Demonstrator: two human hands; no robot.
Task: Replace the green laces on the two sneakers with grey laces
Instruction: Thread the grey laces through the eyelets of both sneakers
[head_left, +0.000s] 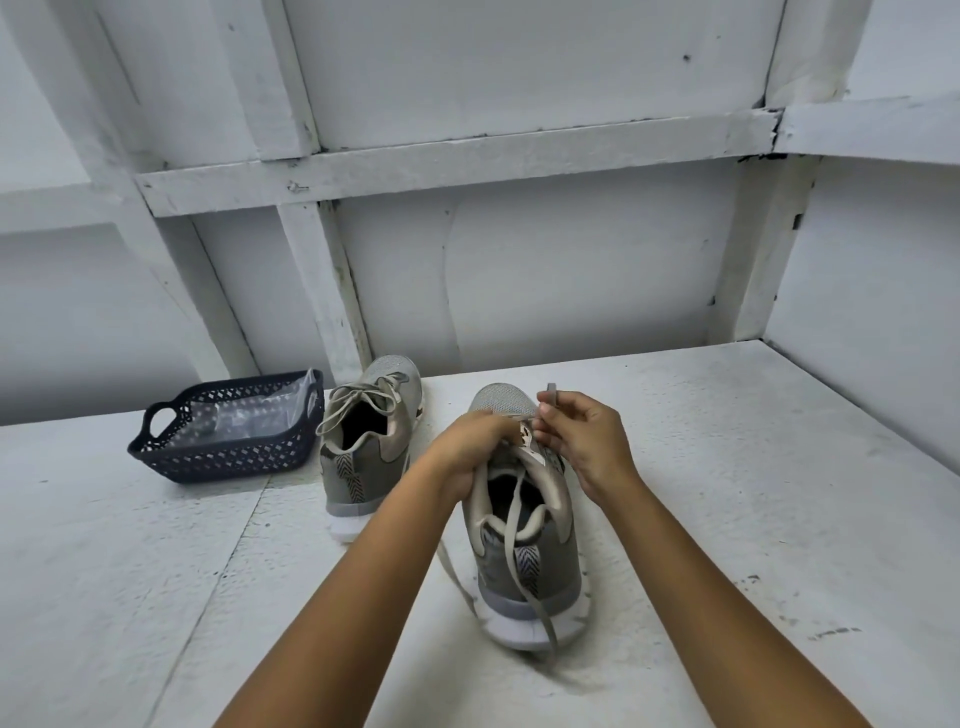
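A bare storage or utility nook: rough white-painted board walls with exposed framing around a white worktop.

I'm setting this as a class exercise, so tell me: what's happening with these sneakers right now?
A person is lacing the near sneaker. The right hand pinches a grey lace tip above the eyelets, while the left hand steadies the tongue area. Loose lace trails over the heel. The far sneaker is already laced, beside a dark basket.

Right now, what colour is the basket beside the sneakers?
Dark navy, nearly black, with a lattice of small holes: the basket, seen in the head view.
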